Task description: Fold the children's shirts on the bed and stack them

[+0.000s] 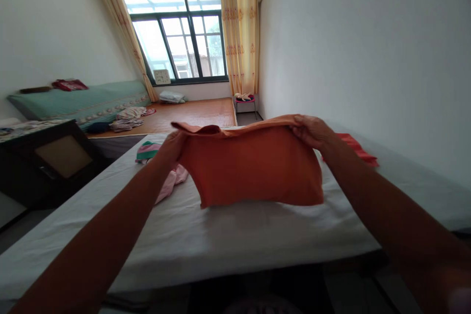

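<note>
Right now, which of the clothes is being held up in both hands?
The orange cloth. The left hand and right hand grip its top corners. The pink clothes and the red cloth just lie on the bed.

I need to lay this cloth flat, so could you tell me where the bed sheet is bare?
The white sheet is bare from its near edge up to the orange cloth. It is crowded behind: pink and green clothes beside the left hand, a red garment past the right hand.
</note>
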A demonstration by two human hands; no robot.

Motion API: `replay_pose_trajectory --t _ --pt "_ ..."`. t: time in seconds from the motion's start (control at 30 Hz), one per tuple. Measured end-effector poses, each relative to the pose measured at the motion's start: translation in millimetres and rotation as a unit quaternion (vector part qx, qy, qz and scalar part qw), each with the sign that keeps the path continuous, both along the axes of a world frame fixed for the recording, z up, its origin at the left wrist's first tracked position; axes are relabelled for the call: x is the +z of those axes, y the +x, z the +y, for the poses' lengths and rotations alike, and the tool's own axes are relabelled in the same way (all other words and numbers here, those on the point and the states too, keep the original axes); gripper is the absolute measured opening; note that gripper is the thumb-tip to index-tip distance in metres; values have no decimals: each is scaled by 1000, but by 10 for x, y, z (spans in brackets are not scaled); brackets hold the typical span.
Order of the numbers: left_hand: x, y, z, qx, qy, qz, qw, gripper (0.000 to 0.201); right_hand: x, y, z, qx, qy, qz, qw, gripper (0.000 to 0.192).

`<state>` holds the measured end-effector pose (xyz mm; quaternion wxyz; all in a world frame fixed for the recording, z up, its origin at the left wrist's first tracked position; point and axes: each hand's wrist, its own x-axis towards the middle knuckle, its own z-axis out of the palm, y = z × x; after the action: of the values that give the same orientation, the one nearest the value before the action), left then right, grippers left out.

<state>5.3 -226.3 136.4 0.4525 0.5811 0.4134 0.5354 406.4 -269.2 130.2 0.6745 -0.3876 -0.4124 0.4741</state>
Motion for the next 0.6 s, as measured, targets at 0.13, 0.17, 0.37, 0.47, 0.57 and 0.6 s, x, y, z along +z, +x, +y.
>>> replay_pose_trajectory --t 0.13,0.17,0.37,0.47,0.57,0.6 --pt "199 192 632 49 9 -34 998 35 225 -117 539 -92 -29 9 995 17" --pt "316 198 763 51 44 -35 997 35 338 -110 617 -109 1 11 994 17" --pt "832 59 1097 36 195 -29 980 28 635 31 626 -116 96 4 989 12" --pt "549 -56 933 -1 180 22 983 33 203 66 450 -102 48 -19 993 21" --pt "-57 -212 610 -51 135 107 984 43 -462 136 170 -63 -40 -71 995 43" --pt "-288 -272 491 -81 119 153 978 43 -678 175 55 -26 -74 -93 993 42"
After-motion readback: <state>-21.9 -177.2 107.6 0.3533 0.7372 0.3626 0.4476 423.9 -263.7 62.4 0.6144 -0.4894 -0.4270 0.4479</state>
